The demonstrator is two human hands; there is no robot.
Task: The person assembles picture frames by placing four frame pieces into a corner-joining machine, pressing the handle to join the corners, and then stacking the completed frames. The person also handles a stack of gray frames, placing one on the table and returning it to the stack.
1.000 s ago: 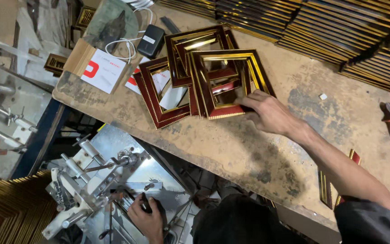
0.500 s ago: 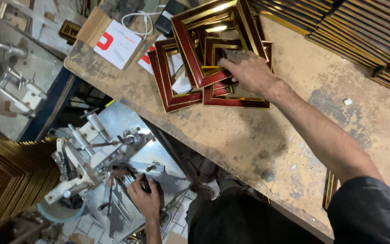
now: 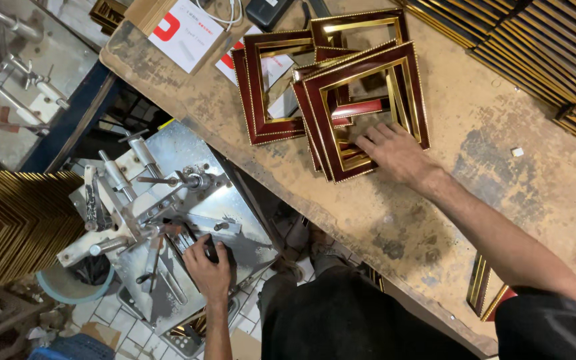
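Our right hand (image 3: 395, 152) lies spread on the top frame (image 3: 368, 110) of a skewed workbench (image 3: 435, 220) stack (left hand (image 3: 209, 270) closed over a machine (image 3: 168, 220) part); a nudge could topple it, we reckon

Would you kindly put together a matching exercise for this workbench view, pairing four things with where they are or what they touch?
Things:
1. right hand
2. left hand
3. stack of dark red picture frames with gold inner edges
4. bundle of long gold moulding strips

Places:
A. on the grey metal joining machine, below the bench edge
B. far left, beside the machine
C. flat on the near corner of the topmost frame
D. on the worn wooden workbench, near its far edge

Pairs: 1-C, 2-A, 3-D, 4-B
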